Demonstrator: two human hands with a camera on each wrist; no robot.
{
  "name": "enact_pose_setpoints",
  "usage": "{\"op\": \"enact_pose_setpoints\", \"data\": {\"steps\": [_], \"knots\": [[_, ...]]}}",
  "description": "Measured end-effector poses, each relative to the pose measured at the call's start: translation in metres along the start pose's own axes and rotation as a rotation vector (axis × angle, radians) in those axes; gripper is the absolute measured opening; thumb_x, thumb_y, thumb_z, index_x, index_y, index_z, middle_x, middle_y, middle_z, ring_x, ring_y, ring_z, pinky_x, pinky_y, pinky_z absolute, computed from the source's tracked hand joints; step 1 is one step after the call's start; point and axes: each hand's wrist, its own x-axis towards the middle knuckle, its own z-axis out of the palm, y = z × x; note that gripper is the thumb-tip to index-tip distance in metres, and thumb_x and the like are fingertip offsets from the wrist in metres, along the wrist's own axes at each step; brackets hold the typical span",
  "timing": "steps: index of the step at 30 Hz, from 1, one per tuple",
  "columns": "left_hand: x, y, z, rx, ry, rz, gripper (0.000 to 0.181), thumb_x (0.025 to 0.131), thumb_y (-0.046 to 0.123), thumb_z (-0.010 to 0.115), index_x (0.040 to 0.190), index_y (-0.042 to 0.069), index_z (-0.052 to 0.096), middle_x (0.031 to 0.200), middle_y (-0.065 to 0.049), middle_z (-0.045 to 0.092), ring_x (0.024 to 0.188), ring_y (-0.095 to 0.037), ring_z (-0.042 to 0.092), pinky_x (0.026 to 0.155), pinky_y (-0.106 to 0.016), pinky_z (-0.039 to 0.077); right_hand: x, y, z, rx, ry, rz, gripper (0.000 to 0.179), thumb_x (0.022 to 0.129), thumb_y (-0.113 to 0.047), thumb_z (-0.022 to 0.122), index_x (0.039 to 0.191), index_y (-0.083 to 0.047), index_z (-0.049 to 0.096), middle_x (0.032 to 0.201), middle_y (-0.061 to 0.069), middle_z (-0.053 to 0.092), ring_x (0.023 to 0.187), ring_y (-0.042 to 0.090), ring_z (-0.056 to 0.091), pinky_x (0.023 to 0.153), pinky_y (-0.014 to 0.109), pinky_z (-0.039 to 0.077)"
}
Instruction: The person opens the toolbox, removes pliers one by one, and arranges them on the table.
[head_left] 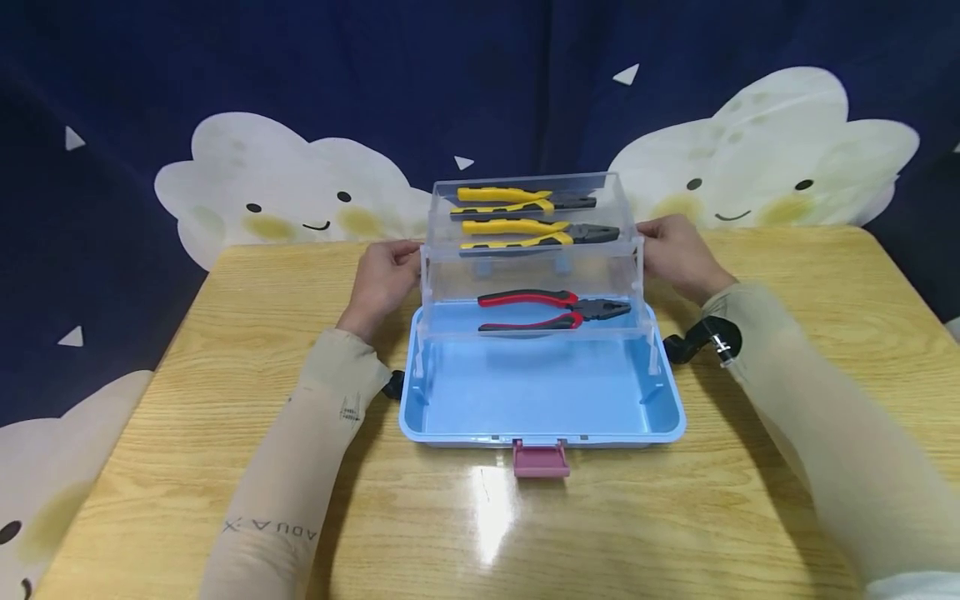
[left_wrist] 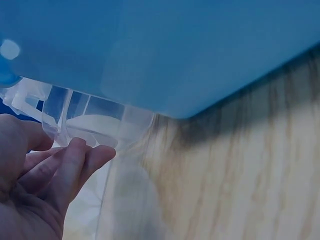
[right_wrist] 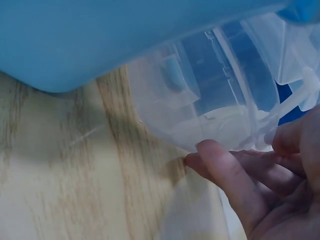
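A light blue toolbox (head_left: 525, 400) stands unfolded on the table, its two clear trays (head_left: 453, 279) raised in tiers above the base. Two yellow-and-black pliers (head_left: 513, 226) lie in the upper tray, and red-and-black pliers (head_left: 525, 297) in the lower one. At the box's left rear, my left hand (head_left: 378, 279) pinches the edge of the clear lid (left_wrist: 97, 112), which hangs open behind the box. My right hand (head_left: 678, 257) grips the same lid at the right rear, thumb and fingers at its edge. From the head view the trays largely hide the lid.
The wooden table (head_left: 262, 333) extends to both sides and in front of the box. A pink latch (head_left: 542, 461) juts from the box's front. Behind the table hangs a dark blue curtain (head_left: 487, 83) with cloud prints.
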Motion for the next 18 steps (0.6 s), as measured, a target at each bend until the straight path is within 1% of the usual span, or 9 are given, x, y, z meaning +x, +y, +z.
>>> {"op": "enact_pose_setpoints", "data": {"steps": [3,6,13,18], "knots": [[0.0,-0.0005,0.0001,0.01,0.0,0.006,0.039,0.107,0.031,0.057,0.135,0.006,0.068,0.122,-0.015,0.076,0.104,-0.024,0.073,0.082,-0.029,0.056,-0.0005,0.0013,0.001,0.001,0.005,0.01,0.042,0.104,-0.022,0.051,0.139,-0.003,0.064,0.116,0.021,0.073,0.079,0.017,0.064,0.063,0.031,0.053],[0.0002,-0.0001,0.0003,0.026,-0.008,0.006,0.04,0.107,0.032,0.056,0.135,0.006,0.068,0.121,-0.015,0.076,0.103,-0.023,0.072,0.08,-0.027,0.054,-0.001,0.0027,0.0015,0.001,0.005,0.019,0.042,0.105,-0.023,0.05,0.139,-0.003,0.064,0.115,0.02,0.073,0.083,0.02,0.064,0.064,0.031,0.053],[-0.0008,0.0,0.0,0.055,-0.001,0.019,0.04,0.107,0.032,0.056,0.136,0.006,0.067,0.119,-0.015,0.077,0.097,-0.022,0.07,0.073,-0.024,0.05,-0.0038,0.0026,0.0023,0.023,-0.015,0.018,0.045,0.106,-0.029,0.049,0.142,-0.004,0.062,0.124,0.022,0.07,0.096,0.024,0.064,0.072,0.029,0.055],[-0.002,0.0008,0.0002,0.062,-0.015,-0.006,0.043,0.108,0.034,0.054,0.14,0.008,0.065,0.123,-0.013,0.075,0.101,-0.022,0.069,0.08,-0.027,0.053,-0.0071,0.0031,0.0022,0.026,-0.027,0.012,0.049,0.108,-0.036,0.047,0.143,-0.004,0.06,0.128,0.023,0.069,0.102,0.027,0.066,0.075,0.027,0.057]]}}
